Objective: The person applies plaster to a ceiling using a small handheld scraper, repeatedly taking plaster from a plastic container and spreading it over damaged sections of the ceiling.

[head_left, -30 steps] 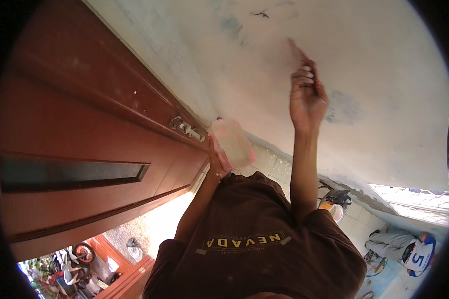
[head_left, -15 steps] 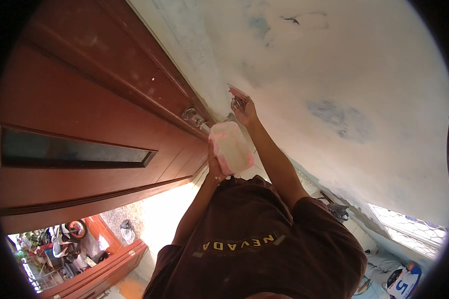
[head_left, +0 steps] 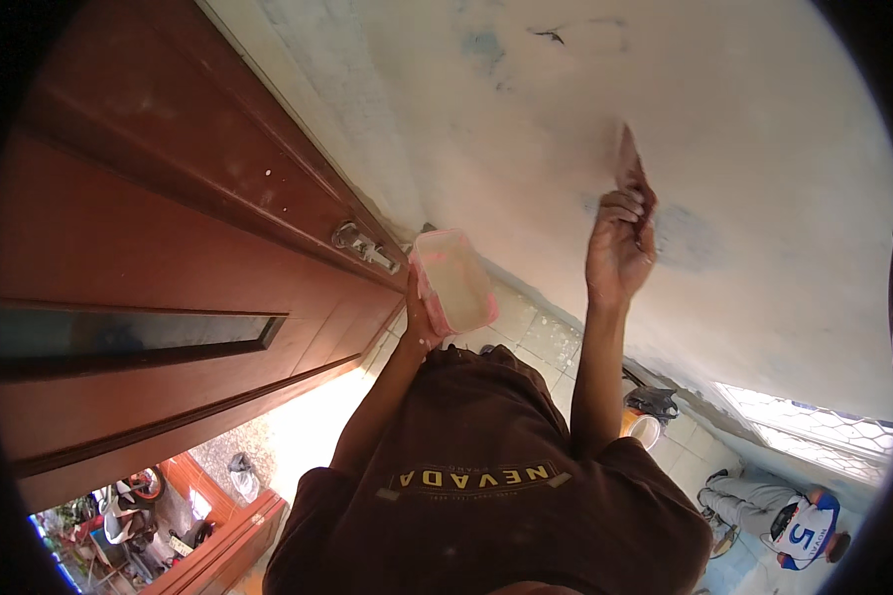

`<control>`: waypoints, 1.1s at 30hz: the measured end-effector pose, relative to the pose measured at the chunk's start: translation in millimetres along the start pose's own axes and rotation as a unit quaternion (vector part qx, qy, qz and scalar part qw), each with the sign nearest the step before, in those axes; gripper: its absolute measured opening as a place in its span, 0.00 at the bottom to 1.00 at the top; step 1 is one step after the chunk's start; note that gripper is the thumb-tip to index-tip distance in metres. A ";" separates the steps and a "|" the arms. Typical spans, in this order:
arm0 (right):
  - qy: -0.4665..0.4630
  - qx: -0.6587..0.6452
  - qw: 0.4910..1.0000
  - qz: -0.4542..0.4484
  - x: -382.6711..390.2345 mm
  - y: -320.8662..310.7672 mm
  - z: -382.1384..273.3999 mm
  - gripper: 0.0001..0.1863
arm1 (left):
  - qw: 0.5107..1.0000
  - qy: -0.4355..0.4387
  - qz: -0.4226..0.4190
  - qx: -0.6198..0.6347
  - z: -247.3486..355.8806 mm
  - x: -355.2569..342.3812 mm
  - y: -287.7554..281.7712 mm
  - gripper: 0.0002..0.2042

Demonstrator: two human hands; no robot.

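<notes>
My right hand point(head_left: 620, 253) is raised at the pale wall point(head_left: 764, 169), its fingers closed round a thin, flat reddish putty spreader point(head_left: 629, 164). The spreader's blade stands at or close to the wall surface; whether it touches cannot be told. In front of my body, my left hand point(head_left: 422, 319) grips the side of a pink-rimmed plastic tub point(head_left: 434, 309). Whitish paste or liquid shows inside the tub, and white specks dot the left hand. Bluish-grey patches and a small dark crack point(head_left: 549, 36) mark the wall.
A reddish-brown door point(head_left: 119, 248) with a metal handle point(head_left: 365, 246) stands close on the left. Behind, at lower right, are a bucket point(head_left: 643, 428), a black bag point(head_left: 653, 402) and another person point(head_left: 799, 531) near a grilled window point(head_left: 814, 421). A motorbike point(head_left: 134, 496) shows outside the doorway.
My right hand has swung right with the spreader, away from the door edge and across the wall. My left hand still holds the tub. More of the other person shows.
</notes>
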State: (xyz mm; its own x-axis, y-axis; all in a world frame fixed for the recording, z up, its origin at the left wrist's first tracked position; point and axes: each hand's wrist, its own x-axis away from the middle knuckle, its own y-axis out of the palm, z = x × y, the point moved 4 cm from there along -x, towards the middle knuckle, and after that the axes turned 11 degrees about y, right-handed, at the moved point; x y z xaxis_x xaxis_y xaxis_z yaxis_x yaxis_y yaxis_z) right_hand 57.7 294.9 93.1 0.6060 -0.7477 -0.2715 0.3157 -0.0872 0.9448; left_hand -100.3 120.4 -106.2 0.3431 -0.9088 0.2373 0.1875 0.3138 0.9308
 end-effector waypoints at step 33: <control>0.007 0.102 0.993 0.057 18.3 10.1 -7.7 0.18 | 0.999 -0.040 -0.029 0.003 -9.2 17.6 16.4 0.36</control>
State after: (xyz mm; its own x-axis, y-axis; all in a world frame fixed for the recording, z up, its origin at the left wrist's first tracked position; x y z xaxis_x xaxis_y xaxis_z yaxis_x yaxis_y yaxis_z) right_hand 77.6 285.5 96.3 0.6396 -0.7514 -0.1623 0.0905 -0.1360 0.9866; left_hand -82.7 112.1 -89.3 0.2570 -0.9445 0.2048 0.2001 0.2593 0.9449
